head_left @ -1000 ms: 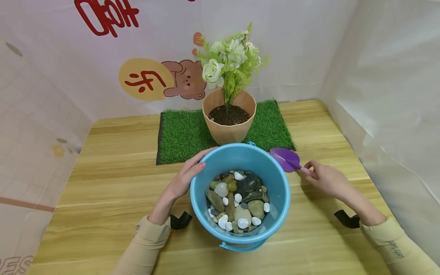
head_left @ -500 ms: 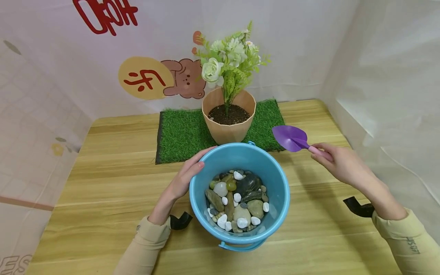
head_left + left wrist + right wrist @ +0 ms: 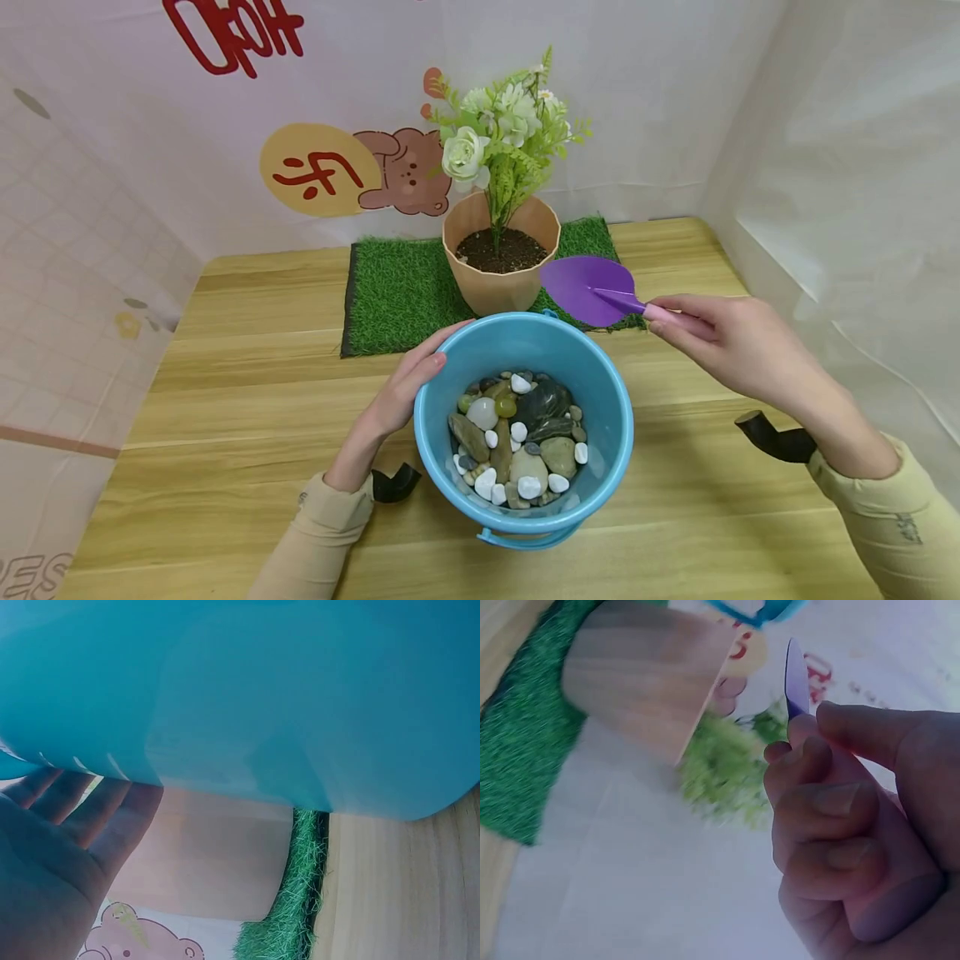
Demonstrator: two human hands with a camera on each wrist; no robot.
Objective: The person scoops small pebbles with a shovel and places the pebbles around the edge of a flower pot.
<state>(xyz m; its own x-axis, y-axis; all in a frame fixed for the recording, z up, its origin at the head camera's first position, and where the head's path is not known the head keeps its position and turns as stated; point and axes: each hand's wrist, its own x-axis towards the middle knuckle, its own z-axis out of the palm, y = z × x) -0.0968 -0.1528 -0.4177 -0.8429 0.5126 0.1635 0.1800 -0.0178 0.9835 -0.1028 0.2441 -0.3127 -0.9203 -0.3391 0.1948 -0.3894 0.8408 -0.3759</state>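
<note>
My right hand (image 3: 750,350) grips the pink handle of a small garden trowel (image 3: 588,290). Its purple blade is raised beside the flower pot and past the bucket's far right rim. In the right wrist view, curled fingers (image 3: 829,799) wrap the handle. My left hand (image 3: 401,392) rests on the left side of a blue bucket (image 3: 618,400), thumb at the rim and fingers lying straight along the outside wall. The left wrist view shows those fingers (image 3: 120,825) touching the bucket. Inside the bucket lie several stones (image 3: 528,471), white, grey, green and brown.
A peach flower pot (image 3: 495,292) with dark soil and white flowers (image 3: 510,125) stands on a green turf mat (image 3: 397,283) behind the bucket. The bucket's handle (image 3: 528,542) hangs at its near side. White sheeting (image 3: 847,208) borders the wooden table (image 3: 247,375).
My right hand has lifted the trowel from near the mat's right corner, then moved it left towards the pot. The left hand and the bucket have stayed in place.
</note>
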